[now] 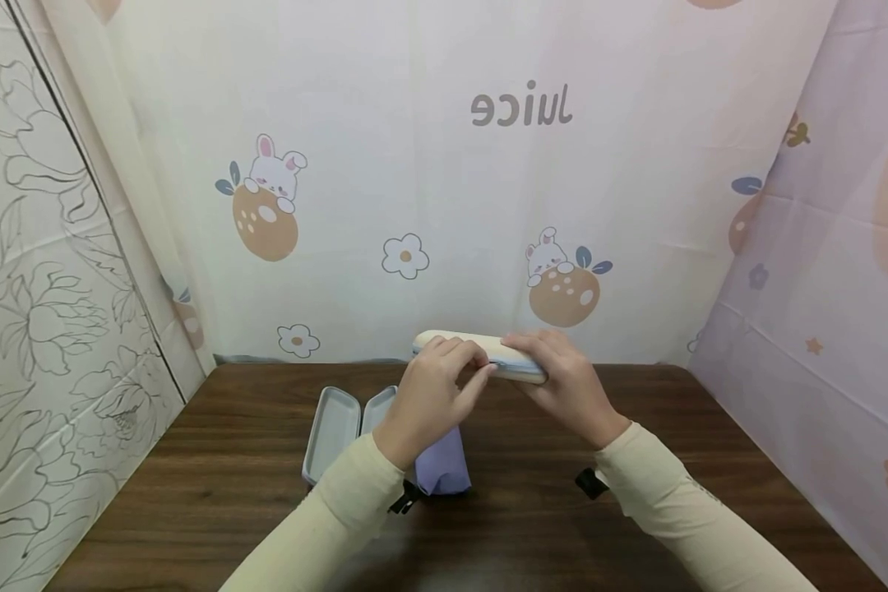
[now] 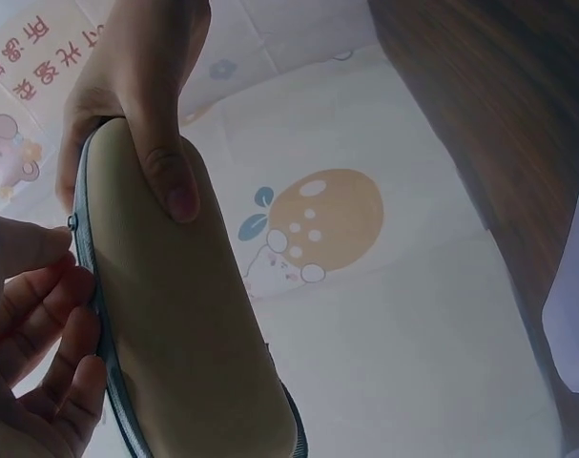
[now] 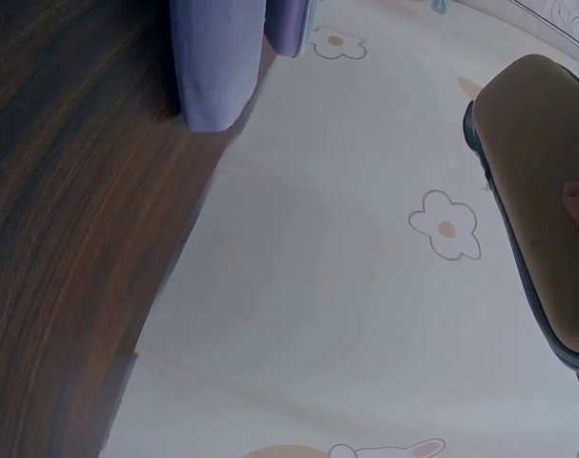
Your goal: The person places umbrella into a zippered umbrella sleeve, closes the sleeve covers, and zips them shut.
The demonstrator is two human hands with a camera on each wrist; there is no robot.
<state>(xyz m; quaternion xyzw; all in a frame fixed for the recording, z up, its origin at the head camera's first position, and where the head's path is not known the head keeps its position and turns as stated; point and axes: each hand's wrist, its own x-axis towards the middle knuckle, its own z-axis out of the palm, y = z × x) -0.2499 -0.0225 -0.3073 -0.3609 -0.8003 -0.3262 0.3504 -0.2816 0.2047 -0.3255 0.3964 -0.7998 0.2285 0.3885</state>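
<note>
Down and left of the left hand (image 1: 438,393), the left sleeve (image 1: 321,522) hides part of the box (image 1: 333,436), while the wrist covers the upper part of the pouch (image 1: 444,464) just below that hand. Some of the right hand's (image 1: 568,385) fingers vanish behind the case (image 1: 492,346). The left wrist view's bottom edge crops the case beside the left fingers, which the left edge crops.

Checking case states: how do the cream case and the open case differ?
The cream case looks closed; the open case shows its pale interior. The right hand holds the cream case up; the open case sits on the table. Both have rounded corners.
</note>
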